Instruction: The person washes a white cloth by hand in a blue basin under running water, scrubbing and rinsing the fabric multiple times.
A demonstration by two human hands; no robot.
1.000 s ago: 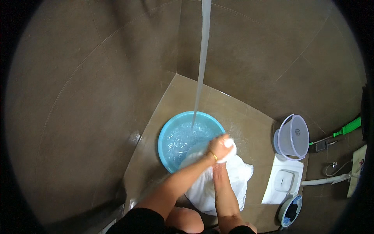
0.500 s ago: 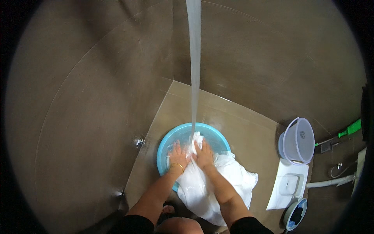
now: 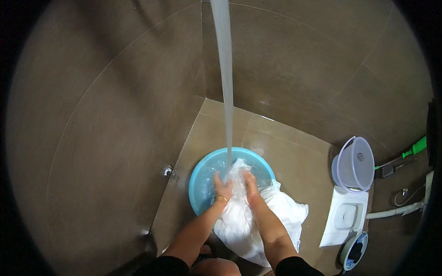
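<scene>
A large white cloth [image 3: 237, 202] lies bunched in and over the near side of a round light-blue basin [image 3: 193, 186], its lower part hanging outside. Water pours from above in a steady stream [image 3: 227, 87] and lands by the cloth's raised far end. At the cloth's left edge, my left hand [image 3: 223, 187], with a yellow bangle on its wrist, has its fingers spread. My right hand [image 3: 251, 185] lies along the cloth's right side with fingers stretched out. Between the two hands the wet fabric stands in a bunched ridge.
On the right, a pale lilac bucket [image 3: 361, 163] stands beside a white squat toilet [image 3: 328, 230]. Closer to me is a small tub [image 3: 346, 257] with dark items inside. A green-handled brush [image 3: 416, 146] and a pale pipe [image 3: 391, 214] run along the right wall. Brown walls meet behind the basin.
Both hands have shifted from pressing flat on the cloth to its two sides. The fabric between them is gathered higher. The whole view has shifted slightly.
</scene>
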